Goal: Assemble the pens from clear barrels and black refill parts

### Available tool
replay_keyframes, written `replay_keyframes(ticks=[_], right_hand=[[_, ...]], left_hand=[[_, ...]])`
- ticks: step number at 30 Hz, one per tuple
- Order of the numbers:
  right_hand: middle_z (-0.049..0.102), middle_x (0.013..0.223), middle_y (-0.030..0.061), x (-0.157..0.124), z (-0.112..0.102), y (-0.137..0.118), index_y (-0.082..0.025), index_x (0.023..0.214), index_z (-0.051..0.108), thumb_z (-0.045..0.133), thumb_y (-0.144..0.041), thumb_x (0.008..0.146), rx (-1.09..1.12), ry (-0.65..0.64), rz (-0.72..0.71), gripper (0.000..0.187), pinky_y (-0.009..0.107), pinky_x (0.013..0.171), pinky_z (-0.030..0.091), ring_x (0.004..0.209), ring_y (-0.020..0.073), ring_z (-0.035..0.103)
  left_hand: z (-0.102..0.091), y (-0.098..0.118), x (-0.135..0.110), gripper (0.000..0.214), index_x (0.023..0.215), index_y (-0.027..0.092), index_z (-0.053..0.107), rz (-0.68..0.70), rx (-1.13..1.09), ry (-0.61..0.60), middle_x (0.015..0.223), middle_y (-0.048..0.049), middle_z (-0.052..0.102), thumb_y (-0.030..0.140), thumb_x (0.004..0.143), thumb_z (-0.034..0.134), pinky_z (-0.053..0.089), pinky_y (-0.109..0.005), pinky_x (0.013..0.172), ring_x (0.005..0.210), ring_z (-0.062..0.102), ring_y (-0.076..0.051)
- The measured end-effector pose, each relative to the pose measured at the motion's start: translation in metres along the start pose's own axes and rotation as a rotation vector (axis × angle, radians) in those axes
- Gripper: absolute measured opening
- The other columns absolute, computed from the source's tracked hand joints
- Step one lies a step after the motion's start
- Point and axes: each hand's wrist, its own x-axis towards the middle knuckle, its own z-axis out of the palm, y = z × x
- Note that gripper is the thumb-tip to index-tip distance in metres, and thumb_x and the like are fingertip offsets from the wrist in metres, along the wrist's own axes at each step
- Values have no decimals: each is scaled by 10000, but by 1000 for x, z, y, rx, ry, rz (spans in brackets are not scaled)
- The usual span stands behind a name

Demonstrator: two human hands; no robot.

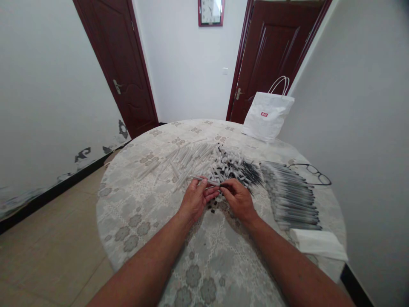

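My left hand (196, 198) is closed around a clear pen barrel (195, 178) that sticks out to the left above the round table (134, 213). My right hand (238, 198) is pinched at the barrel's right end, fingertips meeting those of the left hand; what it pinches is too small to name. Just beyond the hands lie a heap of clear pen barrels (188, 160), a pile of small white and black caps (223, 166) and a bunch of thin black refills (252, 172).
A long row of assembled pens (292, 196) lies at the right, with a folded white cloth (318, 243) at its near end. Glasses (315, 172) and a white paper bag (266, 115) sit farther back. Two dark doors and a wall clock stand behind.
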Motion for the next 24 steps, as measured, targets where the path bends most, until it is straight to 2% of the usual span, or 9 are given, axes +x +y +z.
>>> replay_keyframes(ticks=[6,13,15,17,19,24], right_hand=[[662,870,30,1,-4,-1,-214,971,661,556,-334,932,-73,-33,30,165,278,732,457,782,171,604],[595,699,7,1,-6,0,-210,753,587,404,-399,999,-176,-79,52,360,266,658,409,686,162,553],[619,737,9,0,-6,-1,-209,843,609,402,-396,997,-140,-64,79,318,267,672,424,704,166,569],[655,833,21,-1,-7,-3,-205,1007,608,462,-386,969,-97,-41,90,236,272,712,450,755,174,597],[666,900,37,-2,-7,-4,-202,1083,588,519,-370,934,-84,-41,71,235,282,744,462,788,183,607],[636,818,28,-2,-6,-5,-214,942,601,467,-358,958,-166,-76,11,197,284,712,426,751,182,577]], left_hand=[[-3,0,3,278,977,183,505,-29,22,15,945,-102,733,284,830,717,594,-334,776,855,739,-210],[-4,-1,2,274,961,181,517,-58,45,6,927,-99,738,264,816,735,595,-349,788,854,737,-209],[-4,-2,2,271,958,178,523,-55,50,5,935,-103,737,273,818,735,595,-351,792,854,736,-208],[-4,-2,2,274,959,177,525,-45,51,6,923,-99,736,282,819,736,594,-348,790,844,735,-203],[-5,-3,3,277,962,177,527,-34,49,2,916,-95,736,293,821,735,593,-345,790,844,735,-202],[-7,-4,4,280,969,175,532,-24,49,-9,943,-104,738,303,824,734,590,-345,796,860,736,-207]])
